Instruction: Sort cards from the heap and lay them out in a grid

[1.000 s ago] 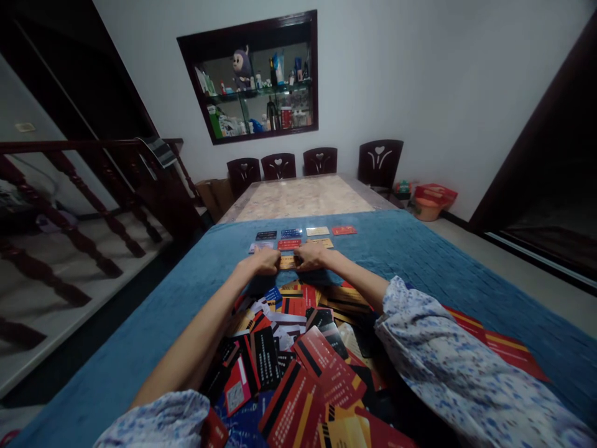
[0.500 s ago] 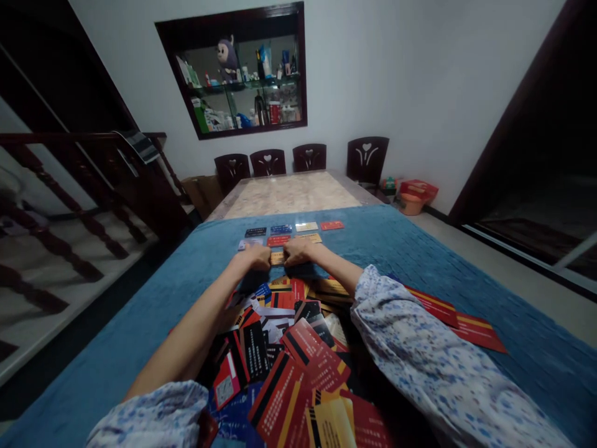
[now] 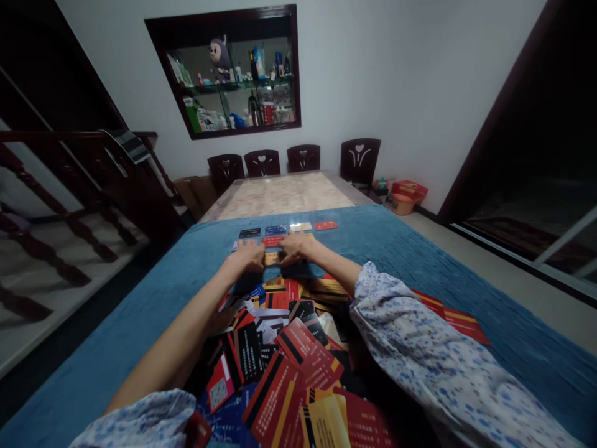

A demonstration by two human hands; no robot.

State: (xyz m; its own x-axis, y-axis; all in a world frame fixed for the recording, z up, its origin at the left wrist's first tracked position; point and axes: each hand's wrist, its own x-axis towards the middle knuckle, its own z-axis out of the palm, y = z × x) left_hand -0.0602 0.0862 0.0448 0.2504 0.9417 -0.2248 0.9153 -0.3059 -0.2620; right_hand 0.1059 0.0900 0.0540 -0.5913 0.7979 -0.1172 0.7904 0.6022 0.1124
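Blue cloth point(image 3: 373, 239) bears a yellow card point(image 3: 272, 258) crosswise between left hand point(image 3: 249, 255) and right hand point(image 3: 298, 247), grip unclear.

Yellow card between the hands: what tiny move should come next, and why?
Maybe ease the left hand and right hand away, because the yellow card already seems flat on the blue cloth, just nearer than the red card.

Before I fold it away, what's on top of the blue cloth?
A heap of cards, rows of cards beyond, and red cards at right. Deeper cards are covered; the left hand and right hand partly hide the rows.
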